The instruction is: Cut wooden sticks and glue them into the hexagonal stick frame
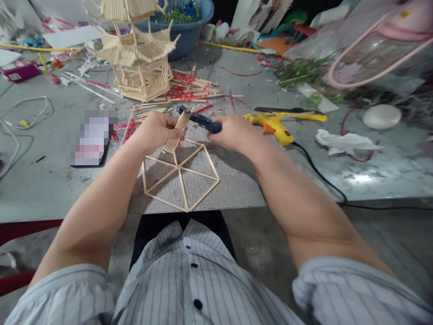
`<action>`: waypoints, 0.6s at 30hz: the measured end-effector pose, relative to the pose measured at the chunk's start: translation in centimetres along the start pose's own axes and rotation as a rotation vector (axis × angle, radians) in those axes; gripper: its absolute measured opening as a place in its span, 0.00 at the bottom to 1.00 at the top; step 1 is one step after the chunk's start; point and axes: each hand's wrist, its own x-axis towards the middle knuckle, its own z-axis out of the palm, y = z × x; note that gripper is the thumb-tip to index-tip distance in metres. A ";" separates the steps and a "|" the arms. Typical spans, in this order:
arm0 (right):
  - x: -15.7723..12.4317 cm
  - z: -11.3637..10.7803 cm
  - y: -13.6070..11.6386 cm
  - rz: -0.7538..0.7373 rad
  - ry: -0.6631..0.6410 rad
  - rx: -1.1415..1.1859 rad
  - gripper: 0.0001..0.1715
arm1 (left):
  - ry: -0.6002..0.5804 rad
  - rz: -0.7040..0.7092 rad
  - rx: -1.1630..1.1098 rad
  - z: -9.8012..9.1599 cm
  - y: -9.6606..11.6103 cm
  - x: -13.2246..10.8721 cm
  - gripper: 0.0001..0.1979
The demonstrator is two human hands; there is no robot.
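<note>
My left hand (156, 131) is closed around a bundle of thin wooden sticks (176, 133), held above the table. My right hand (233, 132) grips the handles of a dark blue cutting tool (199, 120), whose tip reaches the top of the bundle. Below both hands a hexagonal frame of wooden sticks (181, 174) with spokes to its centre lies flat on a grey textured mat (233, 185).
A tall wooden stick tower (137, 49) stands behind, with loose sticks and red wrappers (189, 90) beside it. A yellow glue gun (275, 124) with a black cord lies to the right. A phone (92, 137) lies left. A blue basin (187, 22) sits at the back.
</note>
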 end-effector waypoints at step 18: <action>1.3 1.0 1.0 0.135 0.130 0.112 0.23 | 0.105 -0.120 -0.278 0.3 0.6 0.0 0.06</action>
